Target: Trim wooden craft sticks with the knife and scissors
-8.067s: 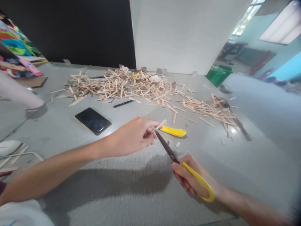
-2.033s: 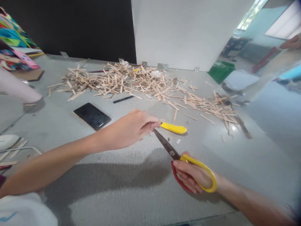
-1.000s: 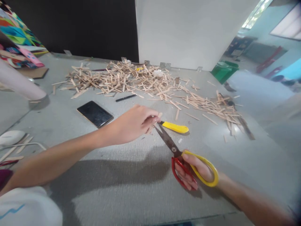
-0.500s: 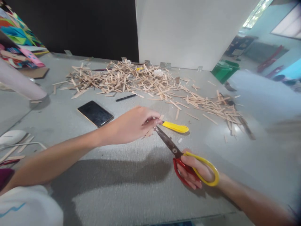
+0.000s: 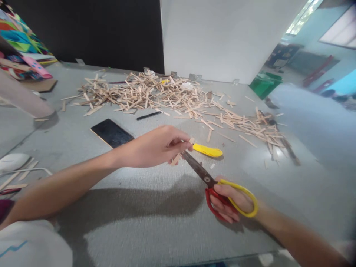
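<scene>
My left hand (image 5: 164,146) is closed in a pinch on a small flat wooden stick (image 5: 175,159); one end pokes out above the fingertips and the other below. Wrapped round the handles of a pair of scissors (image 5: 198,167), one red and one yellow, is my right hand (image 5: 229,198). The dark blades point up and left, their tips at the stick by my left fingers; whether they touch it I cannot tell. Just beyond lies a yellow cutter (image 5: 208,150), its front end partly behind my left fingertips.
A heap of wooden sticks (image 5: 147,92) spreads along the back, with more sticks (image 5: 250,126) at right. A phone (image 5: 111,131) and a black pen (image 5: 148,115) lie behind my left arm. A white computer mouse (image 5: 13,162) sits at left. A green bin (image 5: 265,85) stands back right.
More of the stick's lower end now shows below my left fingers. Both hands and the scissors stay in nearly the same place.
</scene>
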The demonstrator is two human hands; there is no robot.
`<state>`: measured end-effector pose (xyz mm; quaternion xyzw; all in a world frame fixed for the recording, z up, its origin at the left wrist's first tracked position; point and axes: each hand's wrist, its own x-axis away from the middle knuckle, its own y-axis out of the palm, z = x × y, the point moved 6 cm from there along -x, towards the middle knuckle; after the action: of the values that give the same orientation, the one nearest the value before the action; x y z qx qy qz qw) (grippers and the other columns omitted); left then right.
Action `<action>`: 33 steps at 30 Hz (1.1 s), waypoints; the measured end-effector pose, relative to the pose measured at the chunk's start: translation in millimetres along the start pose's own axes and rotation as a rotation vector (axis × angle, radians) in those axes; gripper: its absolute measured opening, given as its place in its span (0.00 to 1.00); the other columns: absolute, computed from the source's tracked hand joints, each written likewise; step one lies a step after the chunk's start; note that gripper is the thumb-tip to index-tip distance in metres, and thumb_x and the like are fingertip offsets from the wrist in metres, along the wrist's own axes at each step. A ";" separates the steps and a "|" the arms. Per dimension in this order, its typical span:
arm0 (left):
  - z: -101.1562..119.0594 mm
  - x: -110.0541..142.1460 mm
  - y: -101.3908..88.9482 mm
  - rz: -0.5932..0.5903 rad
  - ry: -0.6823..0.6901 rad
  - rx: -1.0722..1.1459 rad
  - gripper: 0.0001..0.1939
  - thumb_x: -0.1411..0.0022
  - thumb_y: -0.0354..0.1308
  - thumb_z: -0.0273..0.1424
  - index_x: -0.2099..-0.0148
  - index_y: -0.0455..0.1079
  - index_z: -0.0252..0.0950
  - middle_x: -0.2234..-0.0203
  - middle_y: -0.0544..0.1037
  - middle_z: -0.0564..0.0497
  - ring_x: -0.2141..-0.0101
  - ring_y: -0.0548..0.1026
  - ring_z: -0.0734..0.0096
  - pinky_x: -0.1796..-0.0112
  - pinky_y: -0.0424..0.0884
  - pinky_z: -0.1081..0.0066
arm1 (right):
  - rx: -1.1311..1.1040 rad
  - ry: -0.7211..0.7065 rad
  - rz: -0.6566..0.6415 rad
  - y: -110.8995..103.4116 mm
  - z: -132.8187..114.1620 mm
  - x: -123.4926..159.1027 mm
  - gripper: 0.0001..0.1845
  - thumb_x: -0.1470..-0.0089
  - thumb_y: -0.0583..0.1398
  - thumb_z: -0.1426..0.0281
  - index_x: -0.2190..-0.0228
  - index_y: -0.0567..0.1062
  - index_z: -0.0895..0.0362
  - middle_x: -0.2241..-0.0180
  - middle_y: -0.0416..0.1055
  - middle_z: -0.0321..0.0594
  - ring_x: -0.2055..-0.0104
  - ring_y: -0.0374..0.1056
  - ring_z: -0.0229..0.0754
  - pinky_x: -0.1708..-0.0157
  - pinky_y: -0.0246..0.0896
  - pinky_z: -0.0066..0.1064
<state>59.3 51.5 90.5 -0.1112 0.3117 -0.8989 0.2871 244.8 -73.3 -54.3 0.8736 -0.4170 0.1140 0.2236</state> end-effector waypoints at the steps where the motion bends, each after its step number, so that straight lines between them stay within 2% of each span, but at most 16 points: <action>1: -0.1 0.0 -0.1 -0.006 -0.005 0.010 0.18 0.19 0.51 0.36 0.59 0.79 0.37 0.77 0.81 0.53 0.76 0.81 0.70 0.73 0.70 0.73 | -0.013 -0.003 0.003 0.7 1.4 -0.4 0.35 0.36 0.59 0.39 0.82 0.67 0.52 0.93 0.57 0.27 0.93 0.52 0.34 0.91 0.51 0.23; 5: -0.3 0.6 -0.6 -0.025 -0.028 0.056 0.18 0.19 0.52 0.37 0.59 0.79 0.37 0.77 0.81 0.53 0.75 0.82 0.70 0.73 0.72 0.73 | -0.116 -0.028 -0.019 9.5 5.2 -1.6 0.34 0.35 0.61 0.43 0.82 0.65 0.52 0.93 0.56 0.26 0.94 0.50 0.33 0.92 0.52 0.22; 10: 3.5 1.1 -0.7 0.004 0.016 -0.018 0.19 0.19 0.51 0.36 0.60 0.79 0.37 0.77 0.81 0.53 0.75 0.81 0.70 0.73 0.70 0.73 | -0.329 -0.018 -0.158 26.6 6.8 -0.4 0.40 0.35 0.60 0.38 0.86 0.63 0.51 0.94 0.53 0.25 0.96 0.47 0.32 0.95 0.51 0.23; 15: -0.6 -0.8 -2.0 0.052 0.010 -0.050 0.18 0.20 0.51 0.35 0.62 0.77 0.36 0.72 0.84 0.51 0.75 0.82 0.71 0.74 0.70 0.74 | -0.425 0.006 -0.160 26.8 7.2 -1.1 0.41 0.37 0.63 0.36 0.86 0.63 0.52 0.94 0.52 0.24 0.96 0.45 0.31 0.95 0.51 0.23; 19: -5.2 -1.5 0.1 0.039 -0.030 -0.026 0.17 0.20 0.52 0.35 0.62 0.76 0.37 0.74 0.82 0.51 0.75 0.82 0.70 0.76 0.69 0.75 | -0.461 0.021 -0.200 25.8 8.2 -3.4 0.40 0.36 0.63 0.37 0.85 0.63 0.52 0.93 0.53 0.24 0.96 0.46 0.31 0.95 0.52 0.22; 22: -7.2 -0.8 1.8 0.052 -0.047 -0.058 0.17 0.21 0.53 0.32 0.64 0.75 0.37 0.77 0.81 0.54 0.79 0.79 0.74 0.76 0.68 0.76 | -0.475 0.013 -0.219 25.2 9.1 -4.7 0.39 0.34 0.62 0.38 0.84 0.63 0.52 0.93 0.53 0.23 0.96 0.46 0.30 0.95 0.53 0.21; 24: -8.6 -0.8 -0.9 0.099 -0.029 -0.137 0.16 0.22 0.52 0.30 0.66 0.73 0.37 0.76 0.82 0.54 0.80 0.77 0.76 0.76 0.68 0.76 | -0.475 -0.005 -0.209 25.0 9.6 -4.0 0.39 0.33 0.61 0.39 0.84 0.63 0.52 0.93 0.53 0.23 0.96 0.45 0.30 0.95 0.53 0.21; 27: -10.9 -0.2 -19.3 0.321 -0.002 -0.301 0.16 0.25 0.53 0.28 0.68 0.71 0.37 0.74 0.82 0.52 0.75 0.80 0.73 0.73 0.70 0.76 | -0.436 -0.057 -0.206 26.9 8.3 0.4 0.40 0.31 0.59 0.39 0.85 0.62 0.52 0.94 0.52 0.24 0.96 0.45 0.31 0.95 0.51 0.22; 29: -13.9 0.1 -31.4 0.418 -0.034 -0.270 0.16 0.24 0.53 0.30 0.68 0.72 0.37 0.73 0.83 0.50 0.75 0.81 0.71 0.75 0.72 0.76 | -0.387 -0.117 -0.203 28.1 4.8 3.8 0.41 0.29 0.58 0.40 0.86 0.61 0.51 0.94 0.51 0.25 0.96 0.45 0.31 0.94 0.51 0.22; 33: -10.7 -2.2 -33.3 0.349 -0.064 0.002 0.15 0.24 0.55 0.33 0.65 0.75 0.37 0.71 0.85 0.49 0.75 0.83 0.69 0.79 0.74 0.76 | -0.306 -0.200 -0.046 20.3 -4.4 4.3 0.40 0.31 0.59 0.39 0.84 0.64 0.52 0.93 0.52 0.24 0.95 0.45 0.31 0.91 0.55 0.23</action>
<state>42.1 79.4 102.9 -0.0833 0.3161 -0.8317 0.4487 231.6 -85.3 -42.8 0.8456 -0.4297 -0.0434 0.3137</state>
